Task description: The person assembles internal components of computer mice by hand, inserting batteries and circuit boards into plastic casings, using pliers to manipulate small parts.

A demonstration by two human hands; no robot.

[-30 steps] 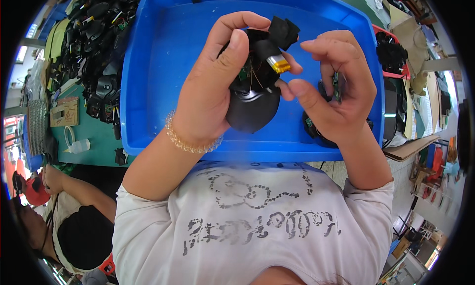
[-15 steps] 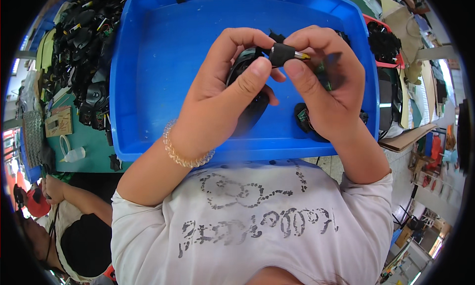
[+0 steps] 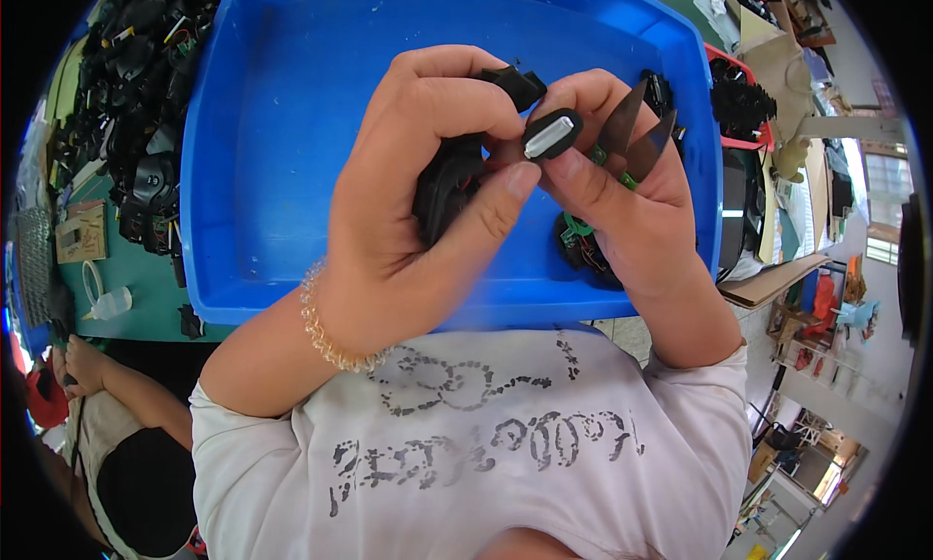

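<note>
My left hand (image 3: 389, 200) is closed around a dark, curved plastic housing (image 3: 448, 186), partly hidden in its palm. A black flap-like piece (image 3: 520, 87) sticks out by its fingertips. Between the fingertips of both hands sits a small silver battery-like cell (image 3: 550, 137) in a black wrap, its silver face showing. My right hand (image 3: 637, 215) pinches this cell with thumb and forefinger. Scissors (image 3: 624, 121) rest in the same hand, their two blades apart and pointing upward; fingers hide the handles. Bits of green show beside them.
Under my hands lies a large blue tray (image 3: 292, 171) with black parts and a green circuit board (image 3: 578, 227) at its right side. A heap of black parts (image 3: 146, 161) is at the left. Beside it stands a small squeeze bottle (image 3: 112, 303). Another person's hand (image 3: 87, 366) is at lower left.
The wrapped cell has turned so its silver face shows toward me. The scissor blades, blurred before, now stand out clearly. The whole view has shifted slightly, moving the tray leftward.
</note>
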